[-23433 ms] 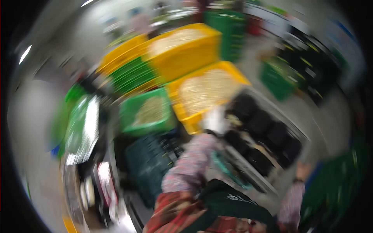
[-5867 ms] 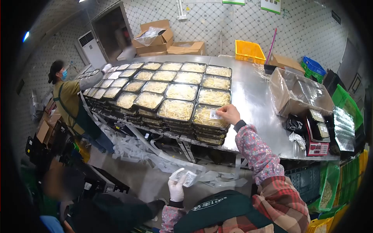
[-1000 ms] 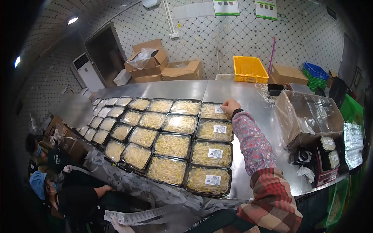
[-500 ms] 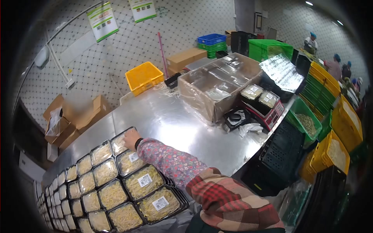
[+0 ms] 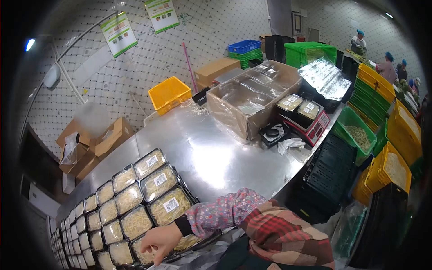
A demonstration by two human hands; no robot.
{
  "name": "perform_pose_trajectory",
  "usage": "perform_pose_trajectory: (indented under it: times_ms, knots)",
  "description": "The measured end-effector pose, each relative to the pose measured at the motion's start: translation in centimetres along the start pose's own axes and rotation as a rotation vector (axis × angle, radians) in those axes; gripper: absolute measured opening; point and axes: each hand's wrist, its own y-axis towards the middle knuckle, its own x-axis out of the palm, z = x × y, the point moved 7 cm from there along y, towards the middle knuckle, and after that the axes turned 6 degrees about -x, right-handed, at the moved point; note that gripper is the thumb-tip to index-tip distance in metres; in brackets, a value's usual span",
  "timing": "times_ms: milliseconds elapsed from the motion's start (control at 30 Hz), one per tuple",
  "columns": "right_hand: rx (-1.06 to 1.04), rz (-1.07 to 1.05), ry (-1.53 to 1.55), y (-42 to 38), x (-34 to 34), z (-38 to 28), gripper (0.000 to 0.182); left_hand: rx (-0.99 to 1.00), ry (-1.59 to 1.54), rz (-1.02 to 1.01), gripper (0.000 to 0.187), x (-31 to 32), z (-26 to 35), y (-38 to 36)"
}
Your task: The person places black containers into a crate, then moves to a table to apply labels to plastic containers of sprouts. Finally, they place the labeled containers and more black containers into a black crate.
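My right hand (image 5: 161,243) reaches in from the right over the near trays, its fingers bent and spread apart, with nothing visible held. Beneath it lies a clear-lidded black tray of pale sprouts (image 5: 137,252), partly covered by the hand. Rows of similar trays (image 5: 136,223) run to the left. Three trays along the right side carry white printed labels: the far one (image 5: 146,164), the middle one (image 5: 158,182) and a nearer one (image 5: 168,208). A white edge shows at the bottom of the frame below my hand. My left hand is out of view.
An open carton of clear lids (image 5: 238,119) stands on the metal table (image 5: 180,139). Right of it are a red scale (image 5: 315,130) bearing two trays and a white glove (image 5: 291,145). A yellow crate (image 5: 169,94) is behind; coworkers (image 5: 358,42) stand far right.
My right hand has moved from the far right-side tray toward me, down to the near trays. That far tray now shows a white label. The view has shifted slightly.
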Motion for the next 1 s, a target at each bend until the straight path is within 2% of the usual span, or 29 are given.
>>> perform_pose_trajectory:
  times_ms: [67, 100, 200, 233, 267, 300, 333, 400, 433, 467, 600, 633, 733, 767, 867, 933, 967, 1000]
  knots:
    - [0.032, -0.041, -0.102, -0.2, 2.3, 0.0, 0.022, 0.089, 0.171, -0.029, 0.031, 3.1, 2.8, -1.5]
    - [0.054, 0.014, -0.064, -0.5, 2.6, -0.6, 0.015, 0.097, 0.129, -0.048, 0.031, 3.6, 3.1, -1.9]
    - [0.037, -0.055, -0.020, -1.4, 4.3, -0.7, 0.020, 0.048, 0.186, -0.055, 0.027, 3.9, 3.4, -3.2]
    - [0.121, -0.085, -0.044, -1.2, 4.4, -1.4, 0.023, 0.104, 0.073, 0.053, 0.014, 4.7, 5.3, -3.9]
    - [0.025, -0.071, -0.173, -1.3, 5.0, -1.5, 0.022, 0.030, 0.182, 0.004, 0.018, 4.0, 4.8, -4.1]
    - [0.047, -0.123, -0.152, -1.0, 5.8, -1.3, 0.018, 0.063, 0.047, 0.016, 0.018, 3.6, 4.0, -4.1]
    - [0.019, -0.098, -0.149, -0.7, 6.3, -1.4, 0.013, 0.033, 0.124, 0.008, 0.022, 3.0, 3.9, -4.5]
    - [0.078, -0.098, -0.157, -0.1, 7.2, -2.0, 0.011, 0.194, -0.043, 0.060, 0.039, 2.7, 4.8, -4.9]
    - [0.105, -0.112, -0.099, 0.2, 8.6, -1.7, 0.011, 0.260, -0.124, 0.059, 0.041, 2.2, 5.3, -5.2]
    - [0.143, -0.109, -0.067, 0.1, 9.1, -1.5, 0.011, 0.150, -0.178, 0.031, 0.037, 1.5, 3.7, -5.6]
    - [0.260, -0.162, -0.076, 0.3, 10.9, -1.6, 0.014, 0.089, -0.344, 0.118, 0.014, -0.5, 1.1, -6.6]
    - [0.210, -0.135, -0.077, 0.4, 11.2, -1.7, 0.013, 0.052, -0.401, 0.143, 0.010, -0.8, 0.4, -6.8]
    - [0.062, -0.129, -0.224, 0.2, 12.1, -1.3, 0.011, -0.030, -0.420, 0.171, 0.013, -0.3, 0.7, -6.9]
    - [0.070, -0.126, -0.223, 0.3, 12.3, -1.5, 0.009, 0.011, -0.416, 0.107, 0.018, 0.5, 2.4, -6.9]
    - [0.069, -0.102, -0.223, 0.6, 12.0, -0.8, 0.008, -0.086, -0.248, -0.052, 0.027, 1.4, -1.2, -6.4]
    - [0.098, 0.088, -0.253, 1.8, 9.1, -0.1, 0.006, -0.132, -0.317, -0.054, 0.030, 1.2, -0.6, -6.3]
    - [0.245, 0.246, -0.243, 1.9, 6.6, 1.4, 0.010, -0.164, -0.393, -0.058, 0.029, 0.7, -0.6, -6.4]
    - [0.275, 0.421, -0.106, 1.5, 4.3, 4.1, 0.012, -0.194, -0.470, -0.061, 0.028, 0.1, -0.7, -6.4]
